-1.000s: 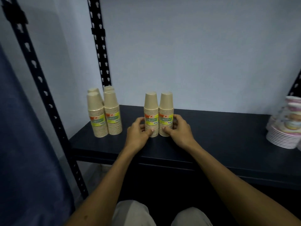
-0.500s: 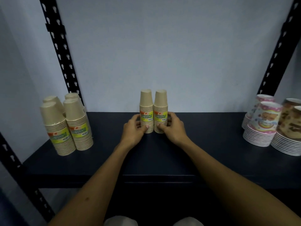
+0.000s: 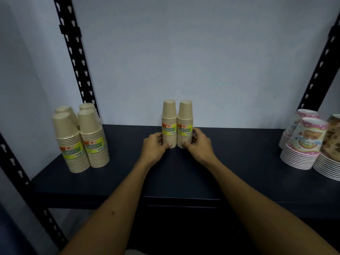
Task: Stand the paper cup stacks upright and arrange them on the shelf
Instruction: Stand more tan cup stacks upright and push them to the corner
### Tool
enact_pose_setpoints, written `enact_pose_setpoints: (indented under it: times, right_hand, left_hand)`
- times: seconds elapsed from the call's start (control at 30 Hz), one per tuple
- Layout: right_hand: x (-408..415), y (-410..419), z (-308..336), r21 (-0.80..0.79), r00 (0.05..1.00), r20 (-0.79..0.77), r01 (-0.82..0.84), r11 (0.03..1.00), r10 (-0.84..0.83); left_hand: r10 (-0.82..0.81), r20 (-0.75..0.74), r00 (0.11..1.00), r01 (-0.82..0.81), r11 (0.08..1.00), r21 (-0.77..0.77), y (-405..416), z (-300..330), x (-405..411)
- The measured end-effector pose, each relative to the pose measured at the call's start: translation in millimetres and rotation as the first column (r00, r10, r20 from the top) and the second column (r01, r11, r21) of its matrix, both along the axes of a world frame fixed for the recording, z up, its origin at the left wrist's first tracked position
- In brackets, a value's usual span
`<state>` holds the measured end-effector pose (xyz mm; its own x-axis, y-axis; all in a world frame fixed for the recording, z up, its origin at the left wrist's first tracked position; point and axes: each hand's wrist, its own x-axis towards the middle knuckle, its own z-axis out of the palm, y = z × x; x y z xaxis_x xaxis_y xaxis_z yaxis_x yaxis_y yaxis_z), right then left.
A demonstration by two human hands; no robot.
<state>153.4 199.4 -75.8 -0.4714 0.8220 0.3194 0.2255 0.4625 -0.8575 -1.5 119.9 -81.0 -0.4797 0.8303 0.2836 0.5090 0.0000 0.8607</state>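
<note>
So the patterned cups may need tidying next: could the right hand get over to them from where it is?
Probably yes: the shelf lies bare between the right hand and the patterned cups.

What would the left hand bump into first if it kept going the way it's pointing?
The left hand already touches the left cup stack. Pushing on, that stack would probably meet the wall behind; how big the gap is, I can't tell.

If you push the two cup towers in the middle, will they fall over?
Probably, if pushed high: the two middle stacks are tall and narrow. They look light, being paper. Pushed low, as the left hand and right hand grip them, they'd likely slide.
</note>
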Motion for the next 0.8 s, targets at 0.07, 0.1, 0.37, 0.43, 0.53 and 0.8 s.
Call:
enact_pose_setpoints:
  times: [0.07, 0.1, 0.37, 0.43, 0.53, 0.8]
  right_hand:
    - [0.4, -0.6, 0.0, 0.004, 1.0, 0.004, 0.0, 1.0, 0.0]
    - [0.5, -0.5, 0.1, 0.004, 1.0, 0.005, 0.001, 1.0, -0.001]
    - [-0.6, 1.3, -1.1, -0.016, 1.0, 0.011, 0.001, 1.0, -0.001]
    - [-0.4, 1.2, -0.7, -0.018, 1.0, 0.009, 0.0, 1.0, 0.0]
    - [-0.2, 1.2, -0.7, -0.019, 1.0, 0.009, 0.005, 1.0, -0.005]
    - [0.5, -0.2, -0.4, -0.067, 1.0, -0.001, 0.01, 0.998, -0.01]
  left_hand:
    - [0.008, -0.005, 1.0, -0.008, 1.0, 0.002, -0.6, -0.1, 0.5]
    - [0.012, -0.01, 1.0, -0.012, 1.0, 0.0, -0.9, 0.0, 1.0]
    - [0.046, -0.028, 0.999, -0.047, 0.999, -0.02, 1.1, -0.4, 2.0]
    - [0.051, -0.034, 0.998, -0.052, 0.998, -0.019, 0.4, -0.4, 2.2]
    - [0.051, -0.038, 0.998, -0.052, 0.998, -0.022, -0.7, -0.3, 2.7]
    - [0.036, -0.04, 0.999, -0.038, 0.998, -0.039, -3.6, 1.4, 5.5]
